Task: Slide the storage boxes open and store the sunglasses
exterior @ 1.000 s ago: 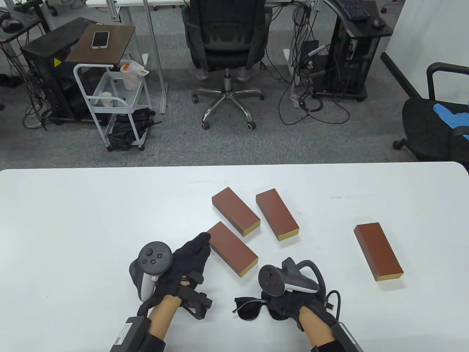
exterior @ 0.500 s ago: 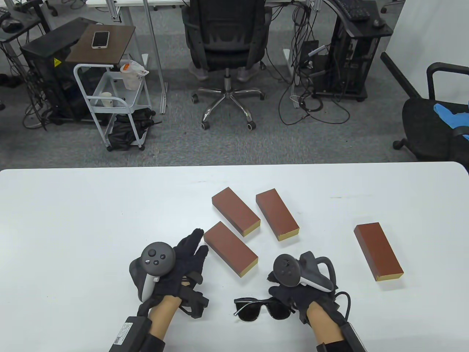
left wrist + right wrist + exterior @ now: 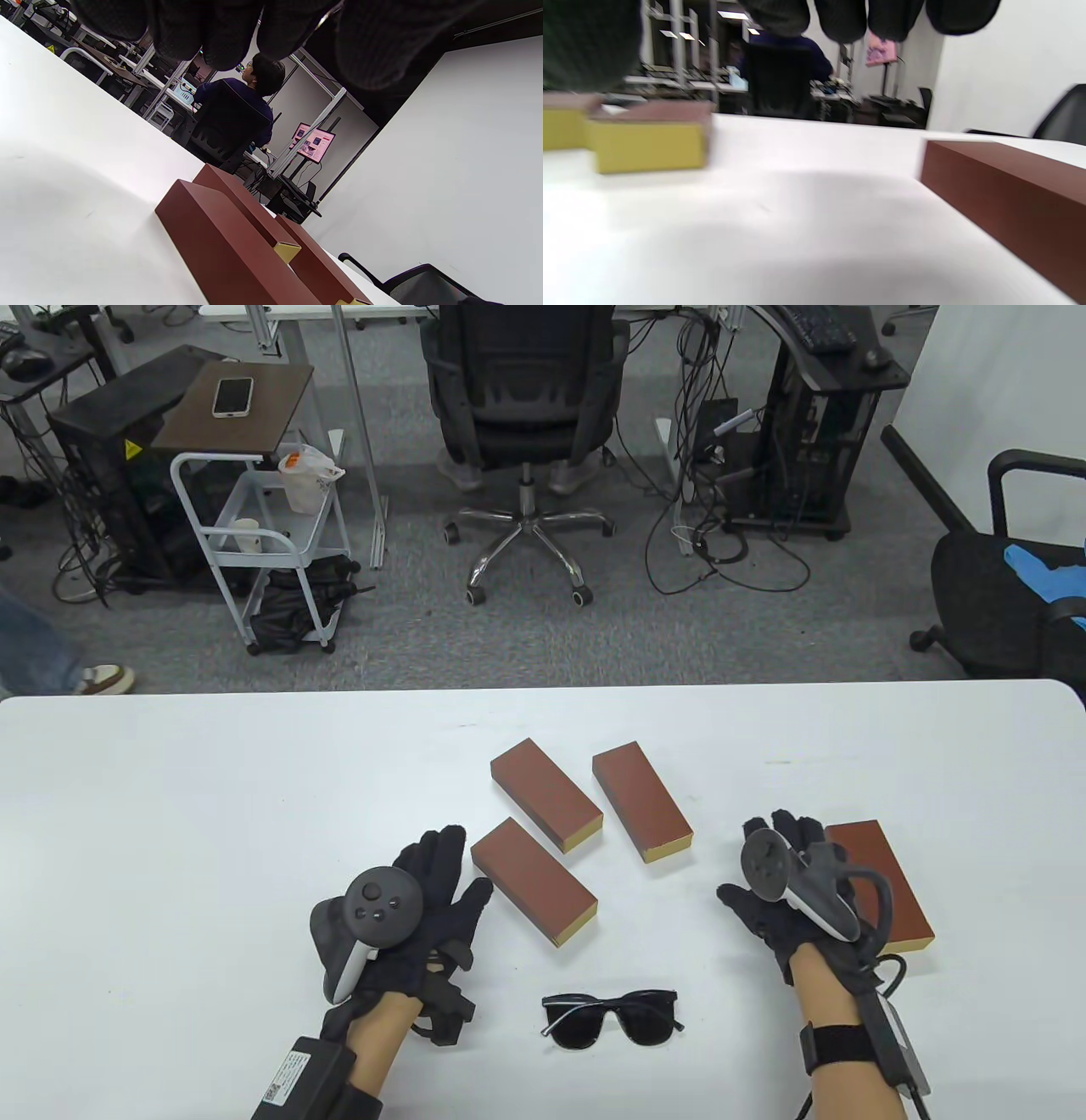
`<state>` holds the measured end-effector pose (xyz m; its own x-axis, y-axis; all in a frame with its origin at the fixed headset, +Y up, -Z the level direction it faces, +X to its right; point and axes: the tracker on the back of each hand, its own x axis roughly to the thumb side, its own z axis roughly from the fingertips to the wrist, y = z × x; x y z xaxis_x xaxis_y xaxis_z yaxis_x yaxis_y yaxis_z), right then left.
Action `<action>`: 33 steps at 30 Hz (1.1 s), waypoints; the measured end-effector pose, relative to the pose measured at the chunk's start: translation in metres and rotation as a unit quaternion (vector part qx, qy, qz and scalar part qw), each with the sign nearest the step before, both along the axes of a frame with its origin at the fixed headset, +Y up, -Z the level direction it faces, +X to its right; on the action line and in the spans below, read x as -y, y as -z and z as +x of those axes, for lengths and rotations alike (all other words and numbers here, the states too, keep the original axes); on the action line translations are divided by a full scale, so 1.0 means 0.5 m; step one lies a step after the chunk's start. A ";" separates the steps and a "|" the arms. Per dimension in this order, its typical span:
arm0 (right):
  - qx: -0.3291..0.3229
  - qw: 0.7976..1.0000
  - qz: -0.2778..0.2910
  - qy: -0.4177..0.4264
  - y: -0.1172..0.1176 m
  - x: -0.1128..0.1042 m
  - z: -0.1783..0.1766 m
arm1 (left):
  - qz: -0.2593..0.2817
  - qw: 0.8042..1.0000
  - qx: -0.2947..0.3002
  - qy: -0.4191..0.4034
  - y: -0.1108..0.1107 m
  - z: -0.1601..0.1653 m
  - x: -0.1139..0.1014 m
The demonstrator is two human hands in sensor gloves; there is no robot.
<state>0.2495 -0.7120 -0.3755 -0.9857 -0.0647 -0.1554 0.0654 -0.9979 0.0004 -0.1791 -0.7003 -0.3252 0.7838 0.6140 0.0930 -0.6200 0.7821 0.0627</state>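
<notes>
Several closed brown storage boxes with yellow ends lie on the white table [image 3: 170, 814]. One box [image 3: 534, 881] lies just right of my left hand [image 3: 437, 878], which is open, fingers spread, holding nothing. That box fills the low middle of the left wrist view [image 3: 229, 250]. Black sunglasses [image 3: 611, 1016] lie alone near the front edge, between my hands. My right hand [image 3: 785, 869] is open and empty, hovering at the left edge of the far-right box [image 3: 887, 891]. This box shows at the right of the right wrist view [image 3: 1009, 203].
Two more brown boxes [image 3: 545, 791] [image 3: 641, 802] lie side by side behind the near box. Beyond the table's far edge are an office chair [image 3: 522, 415], a white cart [image 3: 254, 543] and computer towers.
My right hand let go of the sunglasses and moved right and away to the far-right box. My left hand drew back slightly from the near box and spread its fingers.
</notes>
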 end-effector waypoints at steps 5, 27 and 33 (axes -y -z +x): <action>0.087 0.994 -0.046 -0.041 0.017 0.017 0.064 | 0.000 1.000 0.002 0.003 0.000 0.001 -0.001; 0.207 0.969 -0.128 -0.027 0.013 0.105 0.185 | 0.028 0.999 -0.018 -0.012 0.000 -0.018 -0.003; 0.206 0.972 -0.113 0.011 0.015 0.109 0.197 | 0.031 0.999 -0.018 -0.001 0.001 -0.018 -0.001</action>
